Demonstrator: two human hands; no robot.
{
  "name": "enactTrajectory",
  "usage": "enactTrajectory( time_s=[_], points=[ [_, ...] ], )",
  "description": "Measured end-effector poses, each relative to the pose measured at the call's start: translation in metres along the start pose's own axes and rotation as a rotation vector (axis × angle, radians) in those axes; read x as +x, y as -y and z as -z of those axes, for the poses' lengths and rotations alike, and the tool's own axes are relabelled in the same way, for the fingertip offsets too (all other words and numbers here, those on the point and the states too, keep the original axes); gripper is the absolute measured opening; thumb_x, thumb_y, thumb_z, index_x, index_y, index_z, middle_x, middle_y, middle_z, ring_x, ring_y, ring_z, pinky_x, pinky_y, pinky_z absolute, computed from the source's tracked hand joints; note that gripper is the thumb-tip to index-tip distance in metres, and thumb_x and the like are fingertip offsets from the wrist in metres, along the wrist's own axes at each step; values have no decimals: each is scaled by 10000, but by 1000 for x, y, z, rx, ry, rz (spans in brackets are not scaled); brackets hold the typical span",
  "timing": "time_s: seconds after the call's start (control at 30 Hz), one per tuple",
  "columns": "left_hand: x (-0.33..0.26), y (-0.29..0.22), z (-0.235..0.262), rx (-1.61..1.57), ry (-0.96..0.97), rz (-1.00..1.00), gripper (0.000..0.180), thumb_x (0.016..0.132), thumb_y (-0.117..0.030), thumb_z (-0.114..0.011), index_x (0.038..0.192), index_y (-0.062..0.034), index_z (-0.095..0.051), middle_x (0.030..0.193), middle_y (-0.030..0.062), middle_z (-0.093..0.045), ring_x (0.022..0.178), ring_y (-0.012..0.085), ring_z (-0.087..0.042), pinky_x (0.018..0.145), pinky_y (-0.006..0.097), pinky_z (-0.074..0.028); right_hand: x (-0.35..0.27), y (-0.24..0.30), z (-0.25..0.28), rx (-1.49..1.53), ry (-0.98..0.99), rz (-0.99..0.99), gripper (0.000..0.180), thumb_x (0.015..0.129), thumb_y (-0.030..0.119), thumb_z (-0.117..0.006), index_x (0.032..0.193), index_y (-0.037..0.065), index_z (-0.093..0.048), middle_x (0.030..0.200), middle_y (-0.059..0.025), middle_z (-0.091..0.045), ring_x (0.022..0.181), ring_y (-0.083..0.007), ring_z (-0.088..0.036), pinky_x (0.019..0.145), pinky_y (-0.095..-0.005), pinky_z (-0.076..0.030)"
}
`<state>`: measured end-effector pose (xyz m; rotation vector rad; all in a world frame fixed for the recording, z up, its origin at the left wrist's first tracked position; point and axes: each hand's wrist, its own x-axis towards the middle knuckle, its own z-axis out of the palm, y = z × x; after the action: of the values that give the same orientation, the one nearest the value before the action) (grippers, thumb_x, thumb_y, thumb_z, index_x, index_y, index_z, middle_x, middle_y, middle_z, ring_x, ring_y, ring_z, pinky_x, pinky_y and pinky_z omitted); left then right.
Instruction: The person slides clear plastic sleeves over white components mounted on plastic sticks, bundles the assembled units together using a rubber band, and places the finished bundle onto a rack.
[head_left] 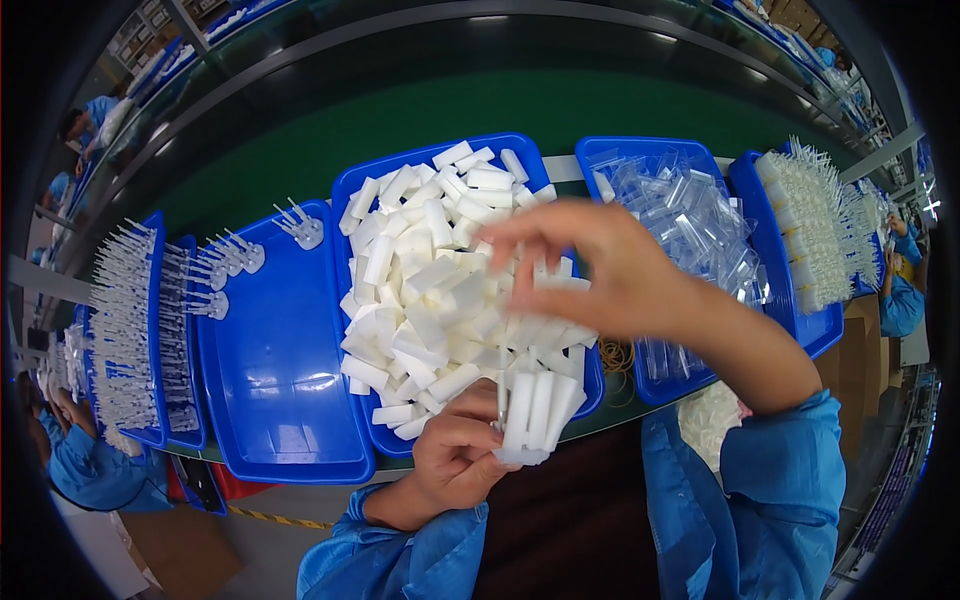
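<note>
My left hand [460, 450] is closed around a white plastic pronged holder [520, 456], held in front of my body. Several white foam-like blocks [541, 408] stand side by side on the holder. My right hand [600, 268] is over the right side of a blue tray [352, 178] heaped with white blocks [425, 285]. Its fingers are apart and blurred by motion; nothing shows between them. Similar white pronged holders [303, 228] stand at the upper edge of the blue tray on the left [285, 385].
On the right, a blue tray [652, 145] holds clear plastic pieces [690, 220]. Racks of pronged parts stand at far left [125, 340] and far right [815, 230]. Rubber bands [618, 362] lie between the trays. Behind runs a green belt [420, 100]. Other people work at both sides.
</note>
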<state>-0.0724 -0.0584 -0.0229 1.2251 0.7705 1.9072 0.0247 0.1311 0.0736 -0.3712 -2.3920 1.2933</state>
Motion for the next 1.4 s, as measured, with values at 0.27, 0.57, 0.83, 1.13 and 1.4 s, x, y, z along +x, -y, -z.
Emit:
enactTrajectory(
  time_s=[0.27,0.57,0.83,1.13,1.4],
  points=[
    [-5,0,-7,-20,-89,46,266,756,-14,-698,974,-17,-547,928,164,-587,827,222,-566,757,338,-450,61,-65,-26,-794,134,-182,431,707,175,-735,1092,68,-573,974,-132,-643,896,-267,-615,764,-377,-491],
    [-6,2,-5,258,-94,63,190,795,9,-643,975,-25,-593,961,137,-568,802,191,-557,702,255,-449,30,-46,-4,239,99,-405,364,819,61,-612,1172,41,-527,893,-83,-633,694,-134,-597,617,-235,-474],
    [7,5,-13,443,7,-55,156,807,-7,-639,957,-49,-630,971,110,-568,830,207,-574,713,259,-454,-32,-15,-2,979,-20,-490,403,877,109,-582,1262,43,-484,835,-35,-588,707,-90,-554,624,-209,-431],
    [12,5,-20,455,73,-19,157,816,-16,-630,970,-45,-641,994,110,-570,856,213,-575,713,264,-460,-56,-17,1,657,-34,-246,395,877,96,-584,1259,40,-500,920,-62,-599,776,-87,-541,691,-224,-474],
    [12,7,-22,352,192,-46,143,825,-5,-609,956,-41,-651,1007,118,-560,829,219,-562,709,285,-461,-63,-8,23,688,33,-362,191,755,-2,-698,929,11,-620,906,-67,-642,820,-116,-615,736,-246,-485]
  ],
)
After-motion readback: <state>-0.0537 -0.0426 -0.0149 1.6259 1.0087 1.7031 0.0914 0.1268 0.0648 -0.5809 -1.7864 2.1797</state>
